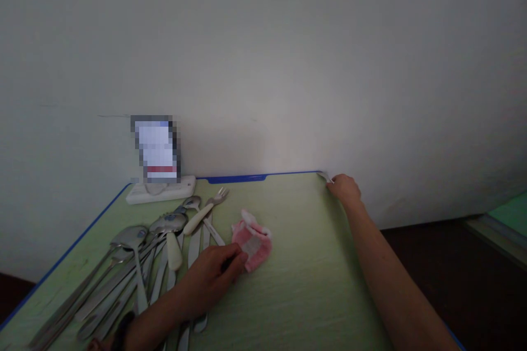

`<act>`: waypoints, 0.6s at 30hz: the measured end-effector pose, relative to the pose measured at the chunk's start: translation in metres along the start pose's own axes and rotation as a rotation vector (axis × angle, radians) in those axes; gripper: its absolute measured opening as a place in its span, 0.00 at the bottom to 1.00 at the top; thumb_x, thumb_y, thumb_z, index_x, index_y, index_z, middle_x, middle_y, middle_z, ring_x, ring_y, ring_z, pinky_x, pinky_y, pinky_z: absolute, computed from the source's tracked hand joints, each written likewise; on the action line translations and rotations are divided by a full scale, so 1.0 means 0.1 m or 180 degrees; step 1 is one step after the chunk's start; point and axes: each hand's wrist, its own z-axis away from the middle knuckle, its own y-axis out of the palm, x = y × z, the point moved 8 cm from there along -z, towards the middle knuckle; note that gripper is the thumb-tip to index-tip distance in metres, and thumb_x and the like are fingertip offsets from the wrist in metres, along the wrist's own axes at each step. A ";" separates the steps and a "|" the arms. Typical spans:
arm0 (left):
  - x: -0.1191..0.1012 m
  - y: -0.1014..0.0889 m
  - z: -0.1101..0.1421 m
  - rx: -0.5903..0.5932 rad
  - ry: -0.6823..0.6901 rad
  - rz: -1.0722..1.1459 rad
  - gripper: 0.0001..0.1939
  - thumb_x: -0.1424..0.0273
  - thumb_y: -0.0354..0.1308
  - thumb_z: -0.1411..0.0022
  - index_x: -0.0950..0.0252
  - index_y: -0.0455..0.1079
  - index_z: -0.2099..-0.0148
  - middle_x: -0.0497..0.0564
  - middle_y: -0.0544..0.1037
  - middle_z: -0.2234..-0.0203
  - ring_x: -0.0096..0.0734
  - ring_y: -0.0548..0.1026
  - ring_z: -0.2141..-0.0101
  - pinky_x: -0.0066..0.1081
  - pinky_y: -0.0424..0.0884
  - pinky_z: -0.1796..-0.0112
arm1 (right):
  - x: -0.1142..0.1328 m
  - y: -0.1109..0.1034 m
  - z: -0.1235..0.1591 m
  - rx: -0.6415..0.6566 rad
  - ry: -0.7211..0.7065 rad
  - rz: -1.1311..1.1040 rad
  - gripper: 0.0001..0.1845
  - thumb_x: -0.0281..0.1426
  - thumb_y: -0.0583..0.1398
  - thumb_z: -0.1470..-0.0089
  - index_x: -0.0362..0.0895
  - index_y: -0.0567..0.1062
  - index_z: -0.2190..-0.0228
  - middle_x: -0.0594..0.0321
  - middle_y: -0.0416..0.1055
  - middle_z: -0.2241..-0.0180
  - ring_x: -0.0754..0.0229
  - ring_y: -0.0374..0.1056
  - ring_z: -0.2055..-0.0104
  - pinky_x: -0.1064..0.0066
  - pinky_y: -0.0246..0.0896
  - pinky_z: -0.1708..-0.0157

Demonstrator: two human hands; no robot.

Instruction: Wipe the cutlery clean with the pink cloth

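Note:
My left hand (212,274) is closed in a pinch at the near left edge of a pink and white cloth (259,249), which lies crumpled on the table. At the far right corner, my right hand (346,189) grips a metal fork (324,175); its head sticks out to the left of the fingers and its handle is hidden in the hand. Left of the cloth, under and beside my left forearm, lies a spread pile of metal cutlery, with large spoons (168,223), a fork with a cream handle (199,218) and several knives.
The light green table (304,274) has a blue edge and stands against a grey wall (263,66). A blurred-out phone (156,148) leans upright on a white power strip (162,192) at the back left. Dark floor (444,269) shows at the right.

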 end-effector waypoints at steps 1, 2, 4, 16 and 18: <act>0.00 0.00 0.00 -0.0001 0.0004 -0.0001 0.18 0.62 0.41 0.35 0.63 0.57 0.75 0.42 0.59 0.82 0.24 0.60 0.79 0.25 0.53 0.76 | 0.00 -0.01 0.02 0.0020 0.0079 0.0009 0.17 0.31 0.56 0.50 0.37 0.76 0.60 0.41 0.73 0.58 0.46 0.71 0.57 0.63 0.65 0.62; 0.00 0.00 0.00 0.0001 0.0013 0.0003 0.18 0.62 0.41 0.35 0.63 0.57 0.75 0.42 0.59 0.82 0.24 0.60 0.79 0.25 0.53 0.76 | 0.00 -0.02 0.04 0.0048 0.0135 0.0006 0.17 0.30 0.55 0.50 0.38 0.76 0.60 0.43 0.73 0.57 0.47 0.71 0.56 0.63 0.65 0.61; -0.01 -0.01 -0.01 -0.0006 0.0034 -0.0004 0.18 0.62 0.41 0.35 0.63 0.57 0.75 0.42 0.59 0.82 0.24 0.60 0.79 0.25 0.53 0.76 | 0.01 -0.03 0.07 0.0107 0.0177 -0.0002 0.16 0.29 0.55 0.49 0.40 0.76 0.59 0.46 0.73 0.57 0.49 0.70 0.55 0.64 0.64 0.60; -0.01 -0.01 0.00 -0.0016 -0.0003 -0.0028 0.18 0.62 0.41 0.35 0.63 0.57 0.75 0.42 0.59 0.82 0.25 0.60 0.79 0.26 0.53 0.76 | 0.05 -0.06 0.11 0.0231 0.0129 -0.0036 0.15 0.29 0.54 0.49 0.42 0.77 0.61 0.49 0.74 0.58 0.50 0.70 0.55 0.67 0.63 0.60; -0.02 -0.01 -0.01 -0.0034 0.0018 -0.0061 0.18 0.62 0.41 0.35 0.63 0.57 0.76 0.42 0.59 0.82 0.24 0.59 0.79 0.26 0.53 0.76 | 0.05 -0.06 0.12 0.0232 0.0142 -0.0035 0.15 0.29 0.54 0.49 0.41 0.77 0.61 0.48 0.73 0.58 0.50 0.69 0.55 0.66 0.63 0.60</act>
